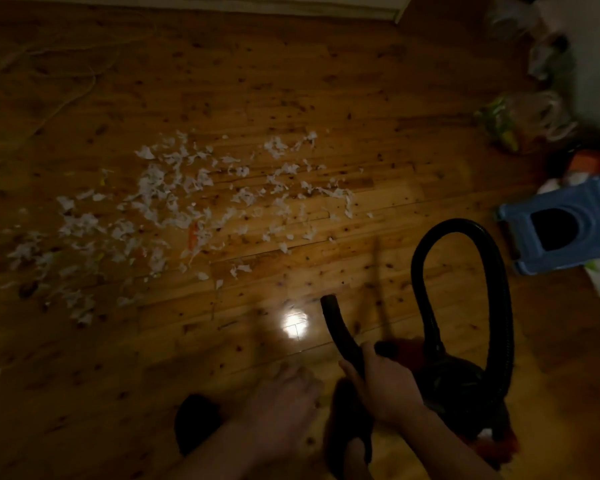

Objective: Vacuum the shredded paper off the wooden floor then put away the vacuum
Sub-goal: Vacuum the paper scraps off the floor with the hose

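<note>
White shredded paper (174, 209) lies scattered over the wooden floor (291, 81), from the far left to the middle. A dark vacuum body (461, 386) with red parts sits at the lower right, and its black hose (465, 258) loops up above it. My right hand (385, 382) grips the hose's curved black nozzle end (336, 327), whose open tip points up and away, short of the paper. My left hand (281, 396) hovers beside it with fingers loosely curled, holding nothing; it is blurred.
A blue plastic stool (565, 230) lies on its side at the right. Plastic bags (534, 119) and clutter line the right wall. A thin cord (70, 95) snakes over the floor at the upper left. Dark slippers (196, 424) show at the bottom.
</note>
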The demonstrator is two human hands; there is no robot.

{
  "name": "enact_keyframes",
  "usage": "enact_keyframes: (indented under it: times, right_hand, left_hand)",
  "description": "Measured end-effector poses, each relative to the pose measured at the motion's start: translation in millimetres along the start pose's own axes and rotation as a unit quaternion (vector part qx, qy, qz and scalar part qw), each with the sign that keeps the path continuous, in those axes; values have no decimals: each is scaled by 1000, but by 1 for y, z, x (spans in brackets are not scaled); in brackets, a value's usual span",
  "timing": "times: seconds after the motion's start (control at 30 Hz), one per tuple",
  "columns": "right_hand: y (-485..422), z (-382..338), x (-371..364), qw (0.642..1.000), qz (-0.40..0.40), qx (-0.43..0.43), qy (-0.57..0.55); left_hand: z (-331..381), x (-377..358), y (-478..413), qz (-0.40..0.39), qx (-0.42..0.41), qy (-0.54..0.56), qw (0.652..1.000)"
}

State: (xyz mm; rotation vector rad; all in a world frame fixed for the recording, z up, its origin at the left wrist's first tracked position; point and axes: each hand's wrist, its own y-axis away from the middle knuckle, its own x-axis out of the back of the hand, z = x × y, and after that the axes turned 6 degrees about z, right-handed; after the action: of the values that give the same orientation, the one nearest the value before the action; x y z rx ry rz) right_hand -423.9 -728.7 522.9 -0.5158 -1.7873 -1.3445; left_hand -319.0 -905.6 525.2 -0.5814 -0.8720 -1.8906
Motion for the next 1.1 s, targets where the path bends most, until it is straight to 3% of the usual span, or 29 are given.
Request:
enact_keyframes:
  times: [0.07, 0.13, 0.37, 0.5, 0.8, 1.1]
  right_hand:
    - [-1, -9, -6, 1000, -15, -13, -12]
    - [0, -13, -15, 1000, -30, -6, -7]
    - [-11, 10, -63, 997, -62, -15, 33]
    - [-41, 28, -94, 997, -62, -22, 38]
    - [-169, 76, -164, 998, -6, -43, 53]
    - [-295, 128, -221, 993, -106, -60, -5]
  left_hand:
    - [-30, 7, 4, 67, 25, -6, 997]
    - [-58, 8, 9, 76, 75, 27, 994]
    - [-103, -16, 0, 61, 194, 109, 973]
    - [-116, -33, -17, 21, 238, 95, 966]
    - [-177, -38, -109, -8, 167, 16, 986]
    - [-275, -115, -198, -31, 84, -31, 996]
